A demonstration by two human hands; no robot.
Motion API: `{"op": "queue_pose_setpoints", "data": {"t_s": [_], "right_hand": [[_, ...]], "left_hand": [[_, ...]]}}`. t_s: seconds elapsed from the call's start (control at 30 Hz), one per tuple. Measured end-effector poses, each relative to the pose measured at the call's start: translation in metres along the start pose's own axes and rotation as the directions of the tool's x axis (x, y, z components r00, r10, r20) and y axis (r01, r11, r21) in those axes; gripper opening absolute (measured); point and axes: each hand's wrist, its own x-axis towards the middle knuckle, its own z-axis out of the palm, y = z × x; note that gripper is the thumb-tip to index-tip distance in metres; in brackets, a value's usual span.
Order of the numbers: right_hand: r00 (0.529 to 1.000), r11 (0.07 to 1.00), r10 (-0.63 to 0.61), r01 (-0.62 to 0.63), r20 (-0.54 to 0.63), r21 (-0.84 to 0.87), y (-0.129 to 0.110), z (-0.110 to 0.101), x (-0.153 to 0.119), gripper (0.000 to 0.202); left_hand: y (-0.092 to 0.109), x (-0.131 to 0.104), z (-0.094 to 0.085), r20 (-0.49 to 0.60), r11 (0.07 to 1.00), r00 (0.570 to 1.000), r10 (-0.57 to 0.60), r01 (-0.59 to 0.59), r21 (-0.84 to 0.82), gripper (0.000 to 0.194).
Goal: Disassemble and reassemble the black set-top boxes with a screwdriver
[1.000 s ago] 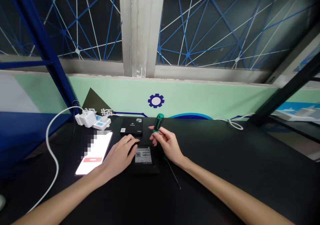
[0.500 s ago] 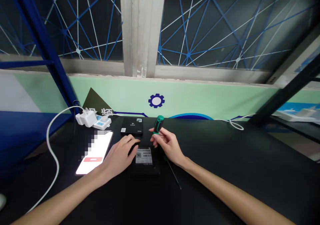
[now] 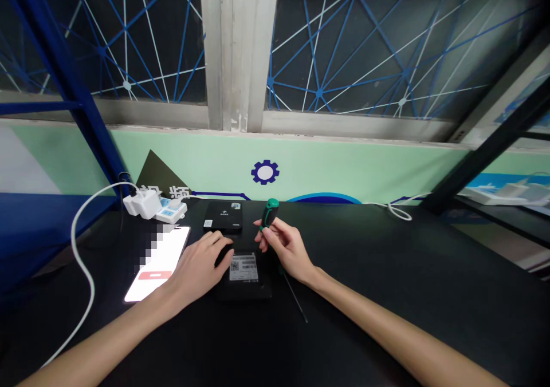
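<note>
A flat black box (image 3: 244, 291) lies label-side up on the dark table in front of me. My left hand (image 3: 205, 261) holds it at its far left corner, the thumb along the label's side and the fingers curled at the back edge. In my right hand (image 3: 289, 248) is a screwdriver (image 3: 270, 212) with a green and black handle, pinched upright over the box's far right part. Its tip is hidden behind the fingers. Below that hand, a thin metal shaft (image 3: 296, 302) with a green collar slants across the table; its other end is covered by the hand.
Another black box (image 3: 223, 216) sits just behind. A lit phone (image 3: 158, 264) lies left of my left hand, beside a white power strip (image 3: 171, 210) with a plugged-in adapter (image 3: 144, 204) and a white cable (image 3: 76, 238). A cable loop (image 3: 399, 212) rests by the wall at right.
The whole view has shifted slightly, so everything appears a little further left. Both hands keep their places at the box, and the screwdriver stays in my right hand.
</note>
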Motion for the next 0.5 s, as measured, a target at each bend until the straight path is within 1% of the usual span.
{"op": "queue_pose_setpoints", "data": {"t_s": [0.17,0.37,0.5], "right_hand": [[0.999,0.998,0.039,-0.038,-0.012,0.044,0.0026,0.0009,-0.0004,0.029],[0.996,0.995,0.077,-0.073,-0.049,0.073,0.0071,0.0032,0.0009,0.031],[0.996,0.989,0.082,-0.079,-0.023,0.122,0.0052,0.0031,0.0008,0.031]], "left_hand": [[-0.0012,0.0000,-0.0015,0.022,0.999,1.000,-0.002,0.003,-0.033,0.030],[-0.0039,-0.0008,-0.0014,0.030,0.998,0.999,0.013,-0.011,-0.065,0.031],[-0.0052,-0.0012,-0.0015,0.032,0.997,0.999,0.017,-0.014,-0.069,0.030]]}}
